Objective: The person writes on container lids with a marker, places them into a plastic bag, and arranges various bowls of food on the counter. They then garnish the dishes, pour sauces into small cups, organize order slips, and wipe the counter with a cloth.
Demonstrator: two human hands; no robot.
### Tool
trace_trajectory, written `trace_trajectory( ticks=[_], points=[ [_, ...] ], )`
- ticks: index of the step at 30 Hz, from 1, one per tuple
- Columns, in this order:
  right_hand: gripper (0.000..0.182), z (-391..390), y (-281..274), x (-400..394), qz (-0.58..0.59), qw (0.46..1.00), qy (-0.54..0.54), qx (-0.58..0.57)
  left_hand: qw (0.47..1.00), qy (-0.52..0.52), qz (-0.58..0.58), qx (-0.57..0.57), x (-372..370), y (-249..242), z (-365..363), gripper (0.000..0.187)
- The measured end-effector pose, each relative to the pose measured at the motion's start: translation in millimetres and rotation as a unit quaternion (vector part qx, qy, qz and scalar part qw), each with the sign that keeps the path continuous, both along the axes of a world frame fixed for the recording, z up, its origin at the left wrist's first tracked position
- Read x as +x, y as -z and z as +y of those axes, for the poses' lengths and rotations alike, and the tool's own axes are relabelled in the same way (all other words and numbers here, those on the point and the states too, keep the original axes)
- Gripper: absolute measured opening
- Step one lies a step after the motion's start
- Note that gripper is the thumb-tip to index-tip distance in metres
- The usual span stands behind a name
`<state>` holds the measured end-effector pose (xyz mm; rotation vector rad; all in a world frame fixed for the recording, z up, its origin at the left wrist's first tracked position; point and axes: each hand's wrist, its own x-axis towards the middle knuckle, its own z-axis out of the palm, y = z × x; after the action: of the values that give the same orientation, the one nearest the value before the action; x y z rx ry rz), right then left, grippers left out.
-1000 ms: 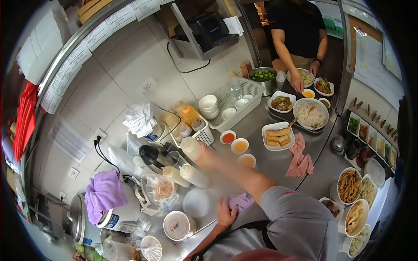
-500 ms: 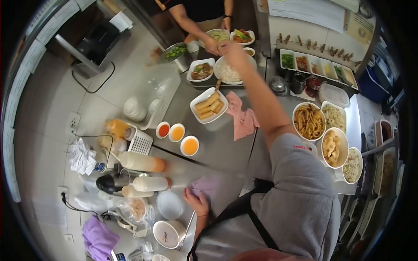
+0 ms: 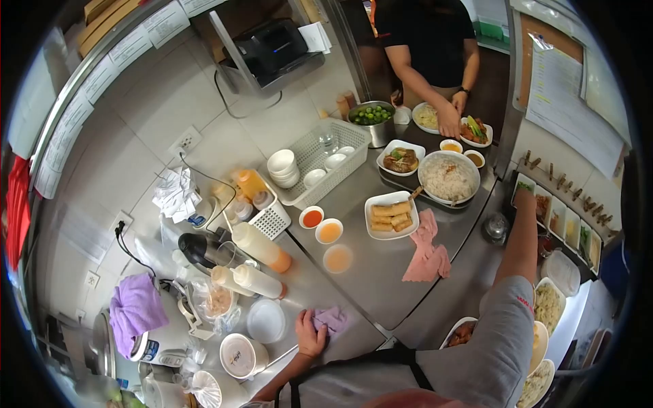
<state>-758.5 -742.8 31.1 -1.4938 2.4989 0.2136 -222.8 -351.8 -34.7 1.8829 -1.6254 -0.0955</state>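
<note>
steel counter [image 3: 381, 272], pink cloth [image 3: 427, 253], spring roll plate [image 3: 391, 215], sauce bowls [image 3: 329, 231], squeeze bottles [image 3: 258, 246], purple rag [image 3: 331, 318]

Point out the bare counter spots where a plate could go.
Bare steel lies between the orange sauce cup and the pink cloth, running toward the counter's near edge. Crowded: squeeze bottles by the wall, and dishes around the rice bowl.

Cloth [image 3: 331, 318] under left hand [image 3: 309, 334]

A single head-worn camera looked steeply down over the steel counter [image 3: 381, 285], wall left, near.
</note>
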Motion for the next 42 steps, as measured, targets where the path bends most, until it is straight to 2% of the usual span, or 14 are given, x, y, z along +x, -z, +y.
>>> trace_trajectory(
  ticks=[5,12,19,25,26,29,30,31,32,34,36,39,40,42],
  points=[
    [0.024,-19.4,21.1,-16.9,0.059,0.996,-0.055,-0.033,1.0,-0.006,-0.019,0.013,0.0,0.1,-1.0,0.056],
    [0.029,-19.1,2.1,-10.7,0.08,0.991,-0.065,0.084,1.0,-0.015,-0.014,0.011,-3.0,-4.2,-2.2,0.056],
    [0.025,-28.7,9.8,-11.6,0.085,0.989,-0.082,0.086,0.999,-0.032,-0.021,0.016,-4.2,-3.4,-2.1,0.054],
    [0.021,-68.8,79.3,-58.4,0.078,0.991,0.004,-0.113,0.999,-0.028,-0.033,0.029,-3.1,-3.6,-2.8,0.053],
    [0.022,-69.8,82.2,-66.1,0.092,0.984,-0.021,-0.153,0.999,-0.024,-0.034,0.022,-2.0,-4.2,-4.2,0.053],
    [0.019,-71.7,87.3,-103.3,0.303,0.925,-0.231,-0.006,0.999,-0.021,-0.036,0.021,-1.8,-2.6,-1.9,0.053],
    [0.017,-49.7,59.9,-93.1,0.319,0.887,-0.315,-0.116,0.999,-0.024,-0.04,0.014,-1.9,-3.1,-3.1,0.053],
    [0.02,-40.9,31.6,-83.0,0.046,0.967,-0.214,-0.13,0.999,-0.025,-0.036,0.018,-3.4,-5.3,-4.4,0.053],
    [0.023,-30.2,0.6,-70.6,-0.205,0.959,-0.071,-0.18,0.999,-0.028,-0.032,0.02,-3.4,-6.1,-4.2,0.053],
    [0.014,-41.8,-15.5,-57.2,-0.593,0.761,-0.119,-0.234,0.999,-0.026,-0.024,0.027,-0.9,-4.2,-2.8,0.053],
    [0.015,-8.8,-74.5,44.8,-0.639,0.711,-0.045,-0.29,0.999,-0.028,-0.017,0.025,-0.3,-2.7,-5.9,0.053],
    [0.022,5.1,-93.7,167.5,-0.672,0.703,-0.134,-0.187,0.999,-0.035,-0.009,0.026,0.0,-5.1,-4.7,0.053],
    [0.024,12.1,-94.9,211.3,-0.615,0.752,-0.176,-0.158,0.999,-0.036,-0.008,0.025,0.3,-4.9,-4.4,0.053],
    [0.024,27.1,-79.8,288.4,-0.681,0.691,-0.233,-0.071,0.999,-0.039,-0.002,0.023,1.1,-6.0,-3.5,0.053]
  ],
)
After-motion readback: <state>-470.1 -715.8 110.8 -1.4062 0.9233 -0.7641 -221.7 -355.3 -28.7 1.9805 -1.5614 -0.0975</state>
